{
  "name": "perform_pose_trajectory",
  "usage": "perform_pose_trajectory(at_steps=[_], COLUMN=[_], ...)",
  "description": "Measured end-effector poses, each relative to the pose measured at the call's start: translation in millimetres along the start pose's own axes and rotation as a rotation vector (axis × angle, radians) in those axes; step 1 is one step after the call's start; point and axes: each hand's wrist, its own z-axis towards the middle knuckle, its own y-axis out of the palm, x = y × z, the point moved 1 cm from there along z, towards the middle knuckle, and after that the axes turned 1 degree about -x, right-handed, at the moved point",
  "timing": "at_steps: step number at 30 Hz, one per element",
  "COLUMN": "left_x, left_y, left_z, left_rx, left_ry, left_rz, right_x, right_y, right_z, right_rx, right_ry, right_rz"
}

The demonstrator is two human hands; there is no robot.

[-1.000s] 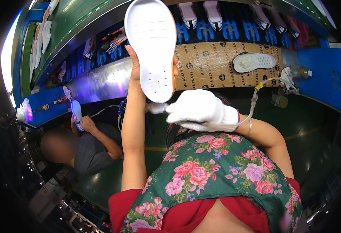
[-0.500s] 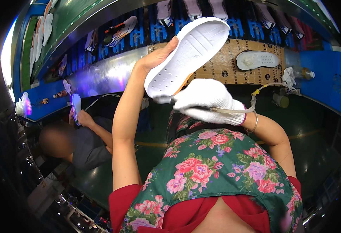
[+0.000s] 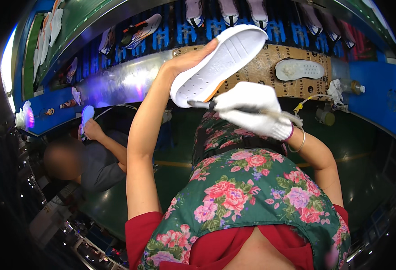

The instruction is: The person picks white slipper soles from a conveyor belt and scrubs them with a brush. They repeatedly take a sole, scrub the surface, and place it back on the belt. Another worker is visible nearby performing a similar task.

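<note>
My bare left hand (image 3: 191, 60) grips a white shoe sole (image 3: 223, 63) by its left edge, thumb on the rim. The sole is tilted with its inner side toward me; grooves and small holes show in it, and a strip of orange runs along its lower right side. In a white knitted glove, my right hand (image 3: 252, 108) is closed round a tube-fed brush (image 3: 202, 104). The dark bristles touch or nearly touch the rim at the sole's lower end. Part of the brush handle is hidden by the glove.
Another white sole (image 3: 300, 70) lies on the cardboard (image 3: 252, 74) covering the bench. Shoes (image 3: 228, 12) stand in blue racks behind. At right are a bottle (image 3: 356, 86) and crumpled white tissue (image 3: 336, 91). To the left, a co-worker (image 3: 105, 155) holds a sole.
The brush has shifted slightly right and up along the sole's lower rim, my gloved hand turning with it. The sole in my left hand has moved slightly and tilted.
</note>
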Motion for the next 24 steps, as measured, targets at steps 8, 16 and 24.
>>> perform_pose_trajectory(at_steps=[8, 16, 24], left_x=[-51, -23, -19], left_y=[36, 79, 87], left_z=[14, -7, -44], left_rx=[-0.343, -0.085, -0.014], left_ry=[0.352, 0.377, 0.594], left_rz=[-1.209, -1.021, -1.228], right_x=[-1, 14, -27], right_y=[-41, -52, -50], right_z=[11, 24, 7], right_rx=[0.402, 0.285, 0.260], right_ry=[0.105, -0.006, -0.251], right_rz=[-0.011, -0.224, -0.284])
